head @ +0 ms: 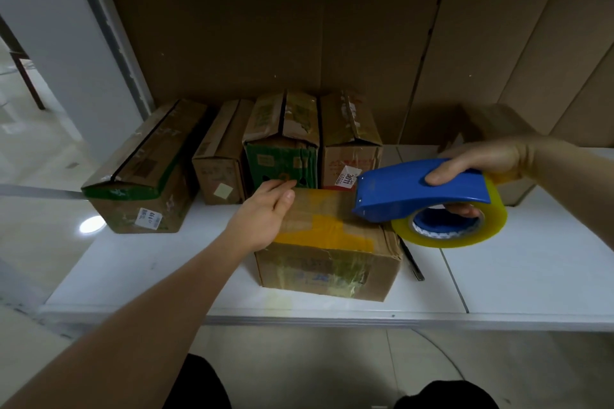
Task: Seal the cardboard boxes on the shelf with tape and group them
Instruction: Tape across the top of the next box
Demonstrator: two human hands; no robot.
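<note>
Sealing is in progress on the brown cardboard box with yellow tape patches (329, 242), which sits at the front centre of the white shelf (531, 276). The left hand (262, 216) lies flat on the box top at its 9 o'clock edge, fingers straight and holding nothing, likely to keep the box from sliding under the pull of tape. The right hand (478, 163) has its grip clamped around the blue plastic tape dispenser with a clear yellowish roll (428, 196), whose nose meets the box top at 2 o'clock. Four more worn cardboard boxes (285, 139) stand grouped side by side at 11 o'clock, near the back, which keeps the front free for working.
</note>
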